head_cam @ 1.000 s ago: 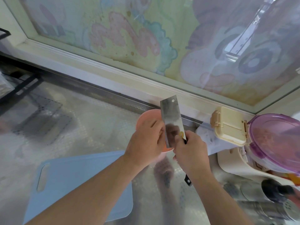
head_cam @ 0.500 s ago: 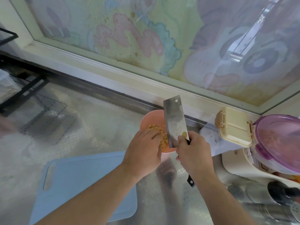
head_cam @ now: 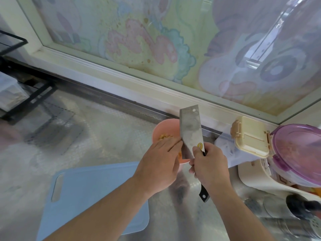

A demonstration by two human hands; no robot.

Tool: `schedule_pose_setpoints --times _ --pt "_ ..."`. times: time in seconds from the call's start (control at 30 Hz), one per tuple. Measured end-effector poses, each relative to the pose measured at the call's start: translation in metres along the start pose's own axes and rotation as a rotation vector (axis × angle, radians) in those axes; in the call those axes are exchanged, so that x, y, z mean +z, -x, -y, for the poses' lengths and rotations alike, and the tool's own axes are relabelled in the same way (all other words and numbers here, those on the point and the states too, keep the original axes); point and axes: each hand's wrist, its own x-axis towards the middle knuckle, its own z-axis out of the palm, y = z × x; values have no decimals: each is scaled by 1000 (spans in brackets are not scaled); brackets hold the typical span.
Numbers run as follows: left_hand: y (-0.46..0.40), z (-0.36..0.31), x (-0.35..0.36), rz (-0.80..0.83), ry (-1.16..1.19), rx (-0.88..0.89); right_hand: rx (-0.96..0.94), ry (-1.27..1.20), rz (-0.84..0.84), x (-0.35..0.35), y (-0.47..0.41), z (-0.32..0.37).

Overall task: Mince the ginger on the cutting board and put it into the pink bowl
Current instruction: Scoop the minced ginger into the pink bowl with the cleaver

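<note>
The right hand (head_cam: 209, 166) is gripping the cleaver (head_cam: 191, 134) by its handle, blade over the pink bowl (head_cam: 163, 129). The left hand (head_cam: 159, 164), fingers straight, is touching the blade's face. Minced ginger (head_cam: 165, 137) is lying in the bowl just beyond the left fingertips; the blue cutting board (head_cam: 93, 197) is sitting under the left forearm.

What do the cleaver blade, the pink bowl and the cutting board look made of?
Cleaver blade: dull grey steel, faintly reflective. Pink bowl: probably matte plastic, even colour, no glaze shine. Cutting board: likely pale blue plastic, smooth, with a moulded handle slot.
</note>
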Motion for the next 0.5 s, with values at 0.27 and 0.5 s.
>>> schedule_pose_setpoints --times 0.27,0.5 --pt "14 4 -5 -13 91 -71 33 -63 5 0 5 -7" --pt "14 12 -35 -273 550 -576 93 -157 59 -5 21 -8"
